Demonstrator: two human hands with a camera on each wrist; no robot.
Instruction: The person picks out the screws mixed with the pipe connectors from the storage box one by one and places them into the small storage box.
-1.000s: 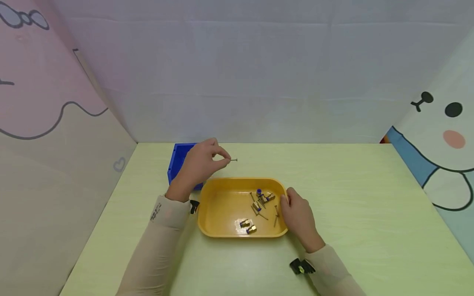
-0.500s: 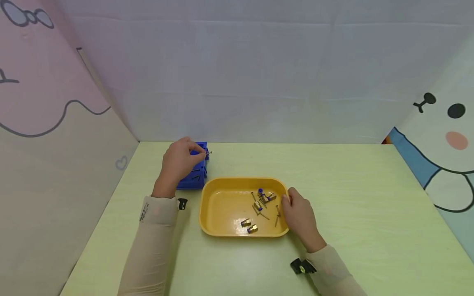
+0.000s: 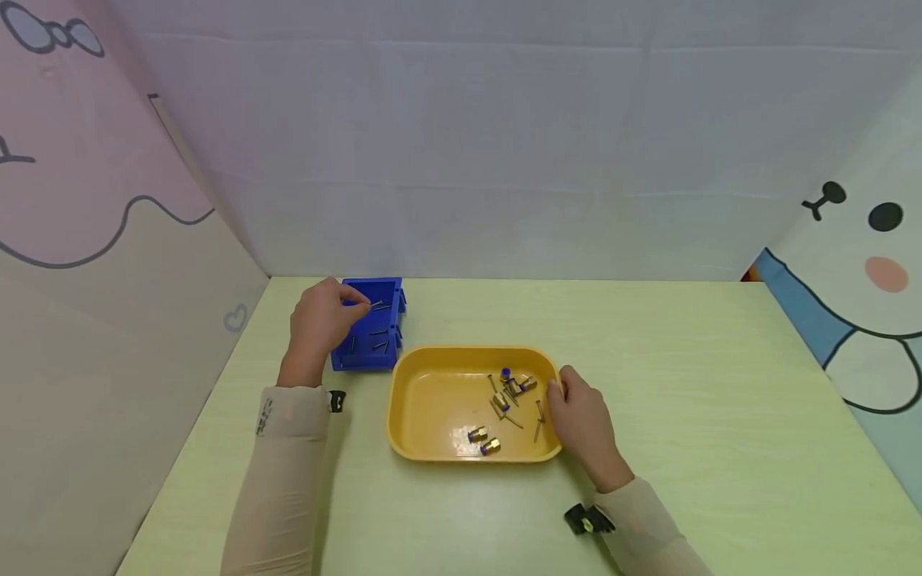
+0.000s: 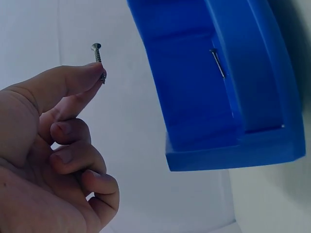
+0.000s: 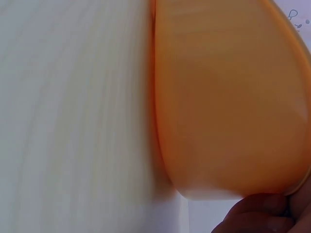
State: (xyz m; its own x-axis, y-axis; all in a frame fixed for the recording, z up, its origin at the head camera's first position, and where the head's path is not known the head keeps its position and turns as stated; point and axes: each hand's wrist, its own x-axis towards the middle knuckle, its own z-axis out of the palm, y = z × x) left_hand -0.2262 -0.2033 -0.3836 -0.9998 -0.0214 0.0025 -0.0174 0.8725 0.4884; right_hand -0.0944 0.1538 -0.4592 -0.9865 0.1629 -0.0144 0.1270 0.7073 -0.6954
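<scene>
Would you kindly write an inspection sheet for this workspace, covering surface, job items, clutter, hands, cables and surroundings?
Surface: pale table, wood-look.
Job's things: loose screws and brass fittings in the yellow tray; more screws in the blue bin.
Clutter: nothing seen.
Grips: left grip pinches one screw near the bin; right grip holds the tray's edge.
Cables: nothing seen.
Surroundings: pale backdrop behind, cartoon prints on both sides.

Near the far-left corner of the tabletop (image 3: 691, 376), the left hand (image 3: 319, 326) pinches thumb (image 4: 65, 82) against forefinger (image 4: 75, 105), its other fingers (image 4: 80, 158) curled. The right hand (image 3: 583, 414), farther from the far edge, grips with bent fingers, sleeved forearm (image 3: 651, 524) slanting.
</scene>
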